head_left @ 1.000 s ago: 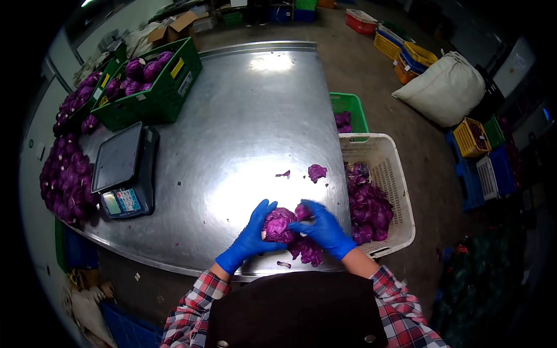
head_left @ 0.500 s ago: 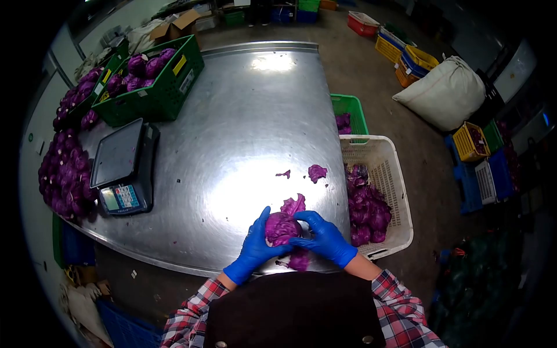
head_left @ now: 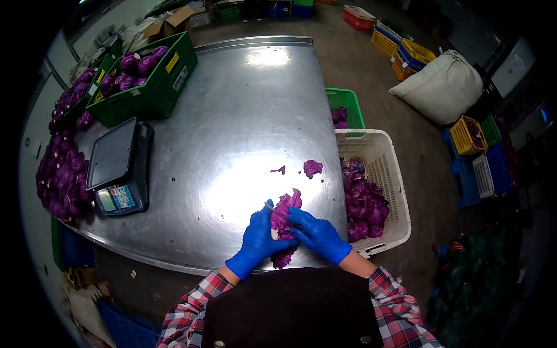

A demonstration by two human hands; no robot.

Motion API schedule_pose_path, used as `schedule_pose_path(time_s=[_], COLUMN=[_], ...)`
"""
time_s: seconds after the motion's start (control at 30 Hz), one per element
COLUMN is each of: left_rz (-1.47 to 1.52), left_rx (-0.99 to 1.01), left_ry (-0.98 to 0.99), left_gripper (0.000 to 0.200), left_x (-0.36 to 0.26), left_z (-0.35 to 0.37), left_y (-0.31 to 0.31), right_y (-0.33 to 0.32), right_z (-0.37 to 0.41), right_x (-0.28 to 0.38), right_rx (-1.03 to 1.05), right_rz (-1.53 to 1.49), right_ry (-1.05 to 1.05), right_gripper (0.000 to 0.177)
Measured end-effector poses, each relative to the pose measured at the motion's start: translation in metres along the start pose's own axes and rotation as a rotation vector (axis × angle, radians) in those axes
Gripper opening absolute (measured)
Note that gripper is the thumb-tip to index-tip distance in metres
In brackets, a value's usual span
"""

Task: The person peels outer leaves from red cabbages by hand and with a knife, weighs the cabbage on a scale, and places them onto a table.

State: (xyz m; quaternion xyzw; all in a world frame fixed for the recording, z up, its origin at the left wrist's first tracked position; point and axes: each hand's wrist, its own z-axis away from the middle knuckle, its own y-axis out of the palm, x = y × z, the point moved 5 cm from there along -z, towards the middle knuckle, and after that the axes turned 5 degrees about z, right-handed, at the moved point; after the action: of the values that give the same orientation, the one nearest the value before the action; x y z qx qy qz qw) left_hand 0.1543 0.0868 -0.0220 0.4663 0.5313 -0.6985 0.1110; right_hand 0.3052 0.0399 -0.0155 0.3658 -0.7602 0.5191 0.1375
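Observation:
Near the front edge of the steel table (head_left: 232, 133), my blue-gloved left hand (head_left: 258, 238) is closed around the left side of a red cabbage (head_left: 281, 227), its pale cut stem showing. My right hand (head_left: 319, 235), also gloved in blue, grips a small knife (head_left: 277, 211); the thin blade points left across the cabbage and the handle is hidden in the fingers. Purple leaf pieces lie just beyond and below the hands. Farther up the table are a loose cabbage leaf (head_left: 313, 169) and a smaller scrap (head_left: 278, 170).
A scale (head_left: 120, 168) stands at left, before a green crate (head_left: 142, 98) of red cabbages. More cabbages (head_left: 62, 180) are heaped along the left edge. Against the right edge are a white crate (head_left: 399, 191) of purple leaves and a green crate (head_left: 355, 107).
The cabbage has turned between my hands, so its pale stem now shows. A knife blade has come into sight at my right fingers. The whole view has shifted slightly.

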Motion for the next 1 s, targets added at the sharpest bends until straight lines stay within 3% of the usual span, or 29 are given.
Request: schedule_pose_path(time_s=[0.03,0.1,0.13,0.2,0.27,0.33,0.37,0.43,0.53,0.57,0.73,0.8,0.83,0.87,0.93,0.97,1.0], left_rz=[-0.004,-0.007,0.023,0.056,0.434,0.347,0.292,0.230,0.125,0.153,0.119,0.573,0.694,0.689,0.667,0.666,0.703], left_rx=[-0.009,-0.018,-0.017,-0.009,0.195,0.089,0.047,0.024,-0.074,-0.002,0.138,0.079,0.025,-0.011,-0.033,-0.031,-0.021], left_ry=[0.028,0.062,0.036,0.008,-0.053,-0.039,-0.029,-0.020,-0.039,-0.041,0.092,-0.040,-0.132,-0.186,-0.198,-0.199,-0.205], left_gripper=[0.111,0.110,0.109,0.108,0.109,0.110,0.109,0.109,0.109,0.109,0.108,0.103,0.099,0.095,0.092,0.092,0.091], left_x=[0.004,0.007,0.011,0.016,0.025,0.055,0.048,0.030,0.022,0.029,0.024,0.038,0.051,0.058,0.065,0.064,0.063], left_z=[0.002,0.004,0.005,0.004,0.000,0.011,0.011,0.014,0.007,0.001,0.004,0.006,0.004,0.001,-0.005,-0.007,-0.009], left_y=[0.000,0.000,0.001,0.000,0.004,0.019,0.015,0.012,0.009,0.012,-0.003,-0.002,0.001,0.000,-0.003,-0.004,-0.006], right_y=[0.000,0.006,0.005,-0.004,0.000,-0.023,-0.022,-0.026,-0.001,-0.002,-0.009,-0.011,0.001,0.001,0.008,0.017,0.022], right_z=[0.002,0.011,0.010,0.022,0.057,0.056,0.049,0.021,0.014,0.007,0.006,0.024,0.031,0.029,0.015,0.009,0.001], right_x=[0.001,-0.018,-0.018,-0.023,-0.062,-0.056,-0.046,-0.006,-0.006,-0.004,-0.030,-0.058,-0.080,-0.071,-0.037,-0.028,-0.024], right_rx=[0.000,0.151,0.153,-0.120,-0.190,-0.113,-0.113,-0.146,0.053,-0.035,-0.034,-0.001,-0.176,-0.174,0.040,0.030,0.040], right_rz=[-0.007,-0.840,-0.843,-1.091,-1.122,-0.655,-0.655,-0.219,-0.226,-0.224,-0.302,-0.658,-0.495,-0.496,-0.384,-0.459,-0.420], right_ry=[-0.001,0.739,0.733,0.854,1.004,1.013,1.013,0.515,0.484,0.376,0.375,1.027,0.682,0.677,0.617,0.604,0.544], right_gripper=[0.038,0.031,0.031,0.029,0.036,0.052,0.052,0.058,0.048,0.037,0.027,0.032,0.050,0.050,0.071,0.080,0.078])
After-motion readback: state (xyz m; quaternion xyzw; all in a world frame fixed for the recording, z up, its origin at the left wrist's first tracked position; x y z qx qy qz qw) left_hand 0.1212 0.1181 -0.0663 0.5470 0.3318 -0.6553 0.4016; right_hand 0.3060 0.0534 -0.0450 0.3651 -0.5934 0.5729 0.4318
